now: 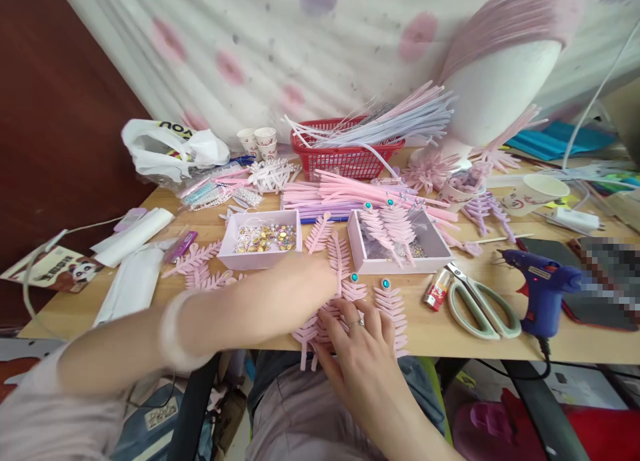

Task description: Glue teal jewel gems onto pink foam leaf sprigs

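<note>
My left hand [313, 278] reaches across the table among pink feather-shaped pieces [339, 254]; it is blurred and its fingers are hidden. My right hand [360, 344], with a ring, rests at the table's front edge, its fingers bent over pink leafy pieces [305, 334], thumb and fingertips against them. Beside it lies a pink piece with a blue gem [391, 308] on top. Behind my left hand is a white box [233, 253] of gold and pearly beads. A second white box [360, 260] carries two gem-topped pieces [399, 228].
Scissors [483, 314], a lighter [437, 291] and a blue glue gun [545, 294] lie right. A red basket [340, 162] of pipe cleaners, pink stems [345, 193] and paper cups [535, 193] stand behind. White packets [133, 281] lie left.
</note>
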Tool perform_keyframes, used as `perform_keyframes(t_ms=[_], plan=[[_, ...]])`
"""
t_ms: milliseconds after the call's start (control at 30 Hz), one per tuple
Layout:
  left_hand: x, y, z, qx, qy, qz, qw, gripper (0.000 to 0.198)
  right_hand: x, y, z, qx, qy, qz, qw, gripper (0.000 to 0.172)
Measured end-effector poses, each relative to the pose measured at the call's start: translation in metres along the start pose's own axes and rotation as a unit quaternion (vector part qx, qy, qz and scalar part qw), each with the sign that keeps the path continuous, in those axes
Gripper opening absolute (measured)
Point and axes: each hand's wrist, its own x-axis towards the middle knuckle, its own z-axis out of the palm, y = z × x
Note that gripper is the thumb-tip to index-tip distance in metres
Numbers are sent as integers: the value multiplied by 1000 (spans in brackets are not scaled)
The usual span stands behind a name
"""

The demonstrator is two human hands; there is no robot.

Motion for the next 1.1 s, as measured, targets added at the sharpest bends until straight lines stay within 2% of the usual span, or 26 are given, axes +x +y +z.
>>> perform_keyframes(t_ms=[67,167,267,333,467,533,600,633,733,800,900,967,1033,1100], plan=[[-28,5,9,29,-8,1,1000,14,2,0,-1,6,1,-1,1000,28],[-66,10,42,117,127,31,984,33,3,1,-3,15,0,-10,1000,28],[-90,11,75,131,188,17,973,43,2,3,-7,45,-18,-26,999,24],[-97,11,87,133,223,-7,966,46,1,6,-14,84,-42,-39,995,23],[-92,15,91,122,264,-3,957,49,15,21,-34,94,-38,-40,994,27],[-83,16,92,102,246,37,963,55,34,28,-40,26,-48,-53,997,40],[-74,15,95,82,219,70,970,66,57,33,-42,-54,-101,-82,990,48],[-72,14,95,76,211,80,971,70,68,35,-40,-84,-128,-96,984,47],[-71,11,94,48,220,100,969,75,94,33,-33,-120,-174,-138,968,29],[-78,7,91,6,252,112,961,63,104,32,-28,-131,-190,-163,959,23],[-94,-7,87,-59,326,71,941,32,114,35,-26,-143,-193,-191,952,20],[-103,-20,87,-53,349,7,936,37,120,41,-29,-148,-178,-198,952,20],[-108,-36,88,-11,326,-26,945,43,126,48,-38,-155,-150,-192,957,18],[-107,-50,87,30,284,-19,958,44,130,53,-53,-169,-110,-174,964,19]])
